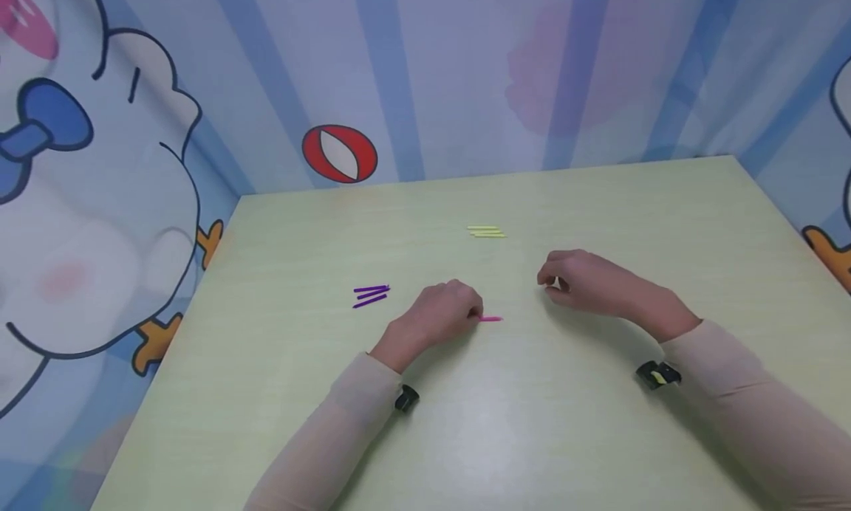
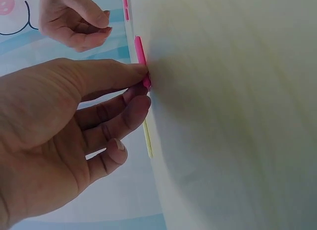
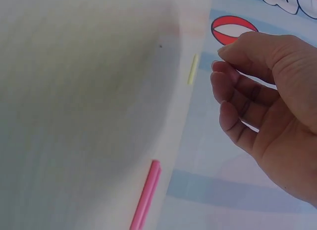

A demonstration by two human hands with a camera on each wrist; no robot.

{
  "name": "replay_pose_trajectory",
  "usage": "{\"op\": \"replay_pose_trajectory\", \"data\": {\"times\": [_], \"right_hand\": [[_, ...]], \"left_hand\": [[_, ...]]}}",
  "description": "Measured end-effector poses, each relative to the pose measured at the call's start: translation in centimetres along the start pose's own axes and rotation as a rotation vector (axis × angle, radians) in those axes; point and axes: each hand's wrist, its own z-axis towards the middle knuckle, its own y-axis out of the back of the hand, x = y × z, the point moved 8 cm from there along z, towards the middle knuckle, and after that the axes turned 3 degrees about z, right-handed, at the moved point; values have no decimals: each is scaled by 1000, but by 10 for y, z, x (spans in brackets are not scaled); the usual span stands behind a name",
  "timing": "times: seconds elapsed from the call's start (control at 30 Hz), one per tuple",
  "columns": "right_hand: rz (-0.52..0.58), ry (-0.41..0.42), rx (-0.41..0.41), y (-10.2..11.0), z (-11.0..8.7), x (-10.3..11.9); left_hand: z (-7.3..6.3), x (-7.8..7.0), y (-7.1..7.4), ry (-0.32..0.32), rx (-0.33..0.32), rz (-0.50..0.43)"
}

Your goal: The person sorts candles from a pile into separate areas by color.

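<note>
My left hand (image 1: 435, 315) pinches a thin pink stick (image 1: 490, 319) between thumb and fingertips, right at the table surface. The left wrist view shows the pink stick (image 2: 140, 50) lying along the tabletop, its lower end under the thumb. My right hand (image 1: 588, 282) hovers over the table to the right with fingers loosely bent and nothing between them. In the right wrist view, more pink sticks (image 3: 146, 196) lie side by side on the table near the right hand (image 3: 267, 96); the head view does not show them.
Three purple sticks (image 1: 371, 295) lie to the left of the left hand. Several yellow sticks (image 1: 487, 232) sit grouped farther back. The pale table (image 1: 299, 238) meets a printed cloth backdrop (image 1: 459, 68) at its far edge.
</note>
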Motion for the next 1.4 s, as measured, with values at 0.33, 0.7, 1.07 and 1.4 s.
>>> {"op": "replay_pose_trajectory", "data": {"times": [0.33,0.7,1.07,1.4], "right_hand": [[24,67,71,-29,14,19],[49,137,91,-39,24,45],[58,129,114,-46,31,49],[55,103,117,-48,33,54]], "left_hand": [[1,0,0,10,7,15],[1,0,-1,-3,-14,39],[1,1,0,-9,-23,40],[0,1,0,5,-13,36]]}}
